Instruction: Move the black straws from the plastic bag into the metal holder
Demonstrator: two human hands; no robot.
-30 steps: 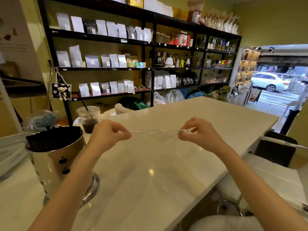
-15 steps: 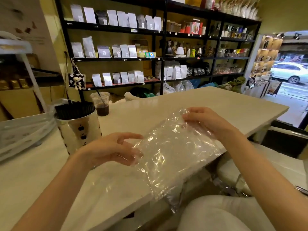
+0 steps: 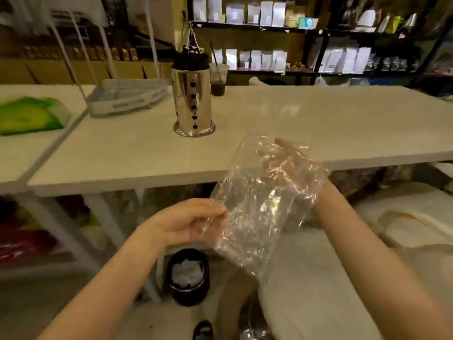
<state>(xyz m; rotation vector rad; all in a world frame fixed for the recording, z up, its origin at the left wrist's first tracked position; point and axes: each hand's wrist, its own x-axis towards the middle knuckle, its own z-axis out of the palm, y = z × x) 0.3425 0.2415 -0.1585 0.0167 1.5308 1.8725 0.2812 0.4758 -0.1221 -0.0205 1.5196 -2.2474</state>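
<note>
The metal holder (image 3: 192,99) stands upright on the white counter (image 3: 318,123), and black straws (image 3: 191,60) fill its top. The clear plastic bag (image 3: 259,204) is crumpled, looks empty, and hangs in front of the counter edge. My left hand (image 3: 188,223) pinches the bag's lower left edge. My right hand (image 3: 294,168) is behind or inside the bag, seen through the plastic, holding its upper part.
A plastic cup with dark drink (image 3: 218,79) stands just behind the holder. A grey tray (image 3: 127,96) and a green packet (image 3: 29,115) lie to the left. A black bin with white liner (image 3: 187,276) sits on the floor below the counter. Shelves of pouches line the back.
The view has swung down and left. The bag went from stretched flat between both hands to crumpled and lowered below the counter edge. The holder now appears farther away.
</note>
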